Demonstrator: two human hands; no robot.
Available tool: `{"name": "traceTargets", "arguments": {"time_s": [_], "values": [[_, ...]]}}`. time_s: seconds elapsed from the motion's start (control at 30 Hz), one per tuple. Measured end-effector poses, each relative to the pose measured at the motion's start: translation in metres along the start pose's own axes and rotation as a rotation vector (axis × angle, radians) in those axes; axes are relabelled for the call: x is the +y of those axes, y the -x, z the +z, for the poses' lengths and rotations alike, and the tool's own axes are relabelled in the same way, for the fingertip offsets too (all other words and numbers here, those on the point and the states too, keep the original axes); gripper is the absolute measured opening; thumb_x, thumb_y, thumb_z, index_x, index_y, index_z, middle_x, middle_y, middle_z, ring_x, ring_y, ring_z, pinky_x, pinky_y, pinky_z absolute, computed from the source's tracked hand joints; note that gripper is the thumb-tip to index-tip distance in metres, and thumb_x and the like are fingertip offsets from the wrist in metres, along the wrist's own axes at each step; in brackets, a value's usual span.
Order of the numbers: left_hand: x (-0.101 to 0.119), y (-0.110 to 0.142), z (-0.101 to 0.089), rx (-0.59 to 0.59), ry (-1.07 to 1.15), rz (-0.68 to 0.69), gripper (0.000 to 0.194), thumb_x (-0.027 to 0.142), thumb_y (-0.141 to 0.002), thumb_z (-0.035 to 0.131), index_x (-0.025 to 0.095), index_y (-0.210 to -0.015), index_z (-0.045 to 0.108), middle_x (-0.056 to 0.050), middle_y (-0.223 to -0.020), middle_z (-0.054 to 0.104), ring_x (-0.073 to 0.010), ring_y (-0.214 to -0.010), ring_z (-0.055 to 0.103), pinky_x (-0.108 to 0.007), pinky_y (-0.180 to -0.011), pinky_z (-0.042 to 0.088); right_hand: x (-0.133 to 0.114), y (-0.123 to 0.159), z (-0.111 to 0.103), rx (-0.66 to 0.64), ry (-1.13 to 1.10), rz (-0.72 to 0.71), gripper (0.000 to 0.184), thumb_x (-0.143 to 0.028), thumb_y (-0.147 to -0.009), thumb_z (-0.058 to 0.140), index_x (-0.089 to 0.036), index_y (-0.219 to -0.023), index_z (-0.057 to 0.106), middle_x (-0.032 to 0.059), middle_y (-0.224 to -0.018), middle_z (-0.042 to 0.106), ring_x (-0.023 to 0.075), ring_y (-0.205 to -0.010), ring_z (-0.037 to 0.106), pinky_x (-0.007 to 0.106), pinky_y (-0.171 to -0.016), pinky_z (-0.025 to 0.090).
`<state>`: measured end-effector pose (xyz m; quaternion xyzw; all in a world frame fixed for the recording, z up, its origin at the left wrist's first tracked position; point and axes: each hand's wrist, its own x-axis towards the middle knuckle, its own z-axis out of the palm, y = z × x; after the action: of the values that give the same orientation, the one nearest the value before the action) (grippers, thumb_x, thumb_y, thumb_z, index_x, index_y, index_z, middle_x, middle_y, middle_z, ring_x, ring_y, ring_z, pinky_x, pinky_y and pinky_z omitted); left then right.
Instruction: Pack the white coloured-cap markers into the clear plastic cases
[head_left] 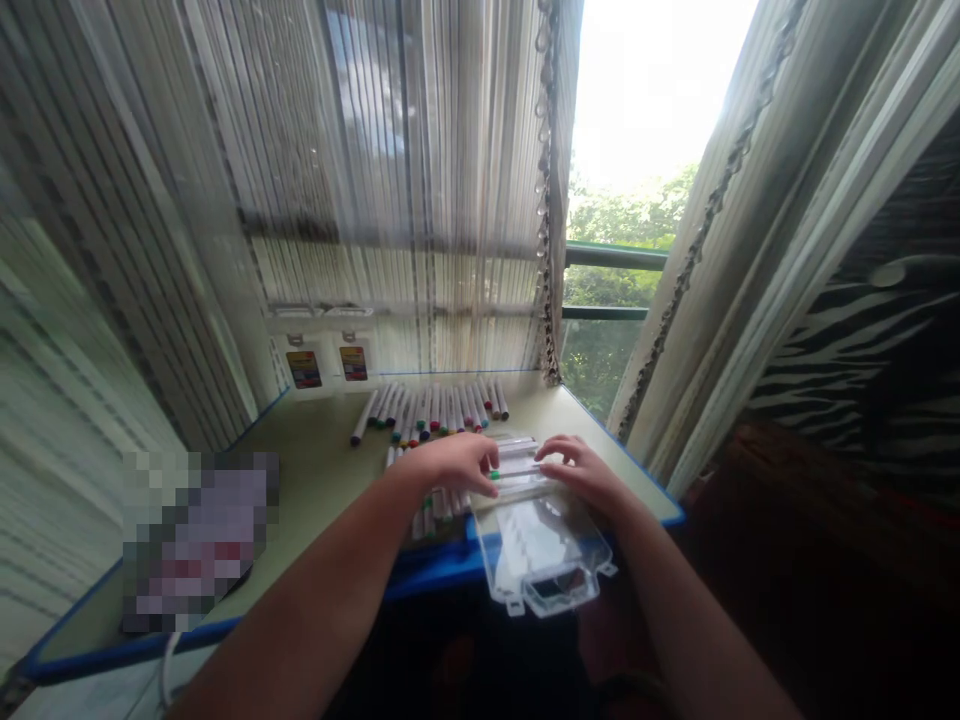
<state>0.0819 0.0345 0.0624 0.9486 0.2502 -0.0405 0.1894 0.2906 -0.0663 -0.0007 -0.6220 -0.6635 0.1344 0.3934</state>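
Marker [517,471] between left fingers [492,456], right fingers [556,469] slightly parted.

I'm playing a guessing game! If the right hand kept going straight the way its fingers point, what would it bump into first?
Most likely the green-ended marker at the clear case. The right hand has its fingertips very close to it, maybe touching, but depth is hard to judge.

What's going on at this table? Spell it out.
A person's left hand and right hand are at an open, clear plastic case, fingers by a white, green-ended marker; whether either grips it is unclear. The case's handle end juts past the pale, blue-edged table. More white markers with coloured ends lie left of the case. Two labelled, clear plastic cases stand at the back.
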Motion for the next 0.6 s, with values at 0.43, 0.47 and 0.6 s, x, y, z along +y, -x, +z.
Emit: {"name": "traceTargets", "arguments": {"time_s": [0.43, 0.47, 0.6], "values": [[-0.005, -0.009, 0.000, 0.298, 0.018, -0.009, 0.019, 0.021, -0.069, 0.064, 0.017, -0.085, 0.071, -0.003, -0.083, 0.070, -0.0156, -0.079, 0.062, -0.022, -0.068, 0.044, 0.001, 0.000, 0.002, 0.039, -0.002, 0.090, 0.019, -0.028, -0.073, 0.062, -0.023, -0.086, 0.075, 0.0029, -0.079, 0.066, 0.0158, -0.074, 0.056, 0.027, -0.071, 0.042], [-0.005, -0.009, 0.000, 0.300, 0.009, -0.020, 0.019, 0.021, -0.069, 0.065, 0.017, -0.086, 0.071, -0.003, -0.084, 0.070, -0.0157, -0.079, 0.062, -0.022, -0.068, 0.044, 0.002, 0.000, 0.003, 0.047, 0.007, 0.089, 0.019, -0.028, -0.073, 0.062, -0.024, -0.086, 0.075, 0.0026, -0.078, 0.066, 0.0156, -0.073, 0.056, 0.027, -0.070, 0.042], [-0.003, -0.009, -0.001, 0.299, -0.047, -0.055, 0.020, 0.024, -0.068, 0.066, 0.018, -0.087, 0.071, -0.004, -0.086, 0.070, -0.0165, -0.080, 0.063, -0.023, -0.068, 0.044, 0.006, -0.002, 0.007, 0.146, 0.007, 0.054, 0.017, -0.029, -0.074, 0.060, -0.023, -0.082, 0.074, 0.0025, -0.076, 0.067, 0.0151, -0.070, 0.056, 0.027, -0.067, 0.043]]}}
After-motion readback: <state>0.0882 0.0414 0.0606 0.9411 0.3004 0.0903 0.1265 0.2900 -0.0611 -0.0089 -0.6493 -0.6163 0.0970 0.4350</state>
